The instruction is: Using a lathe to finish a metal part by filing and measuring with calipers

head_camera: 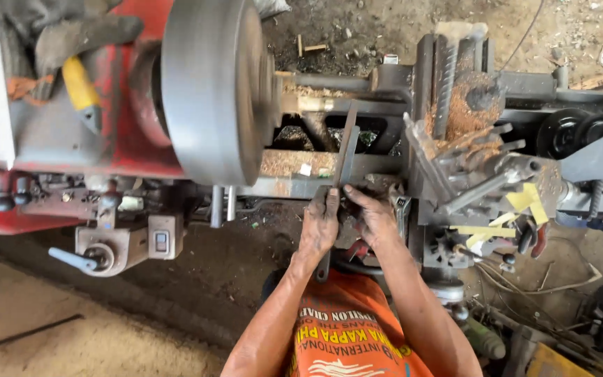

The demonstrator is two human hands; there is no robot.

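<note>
Both of my hands meet at the front of a lathe bed. My left hand (319, 227) closes on a dark spanner (323, 267) whose handle sticks out below my wrist. My right hand (375, 218) grips the dark metal base (347, 215) of a flat steel bar (347, 148). That bar rises at a slant across the bed. An adjustable wrench (401, 207) lies just right of my right hand. What sits under my palms is hidden.
A large grey disc (211, 91) on the red headstock (130, 132) stands left of the bar. A sawdust-covered tailstock (463, 105) with loose rods and yellow tape strips (518, 202) crowds the right. A switch box (158, 241) and blue lever (71, 258) hang lower left.
</note>
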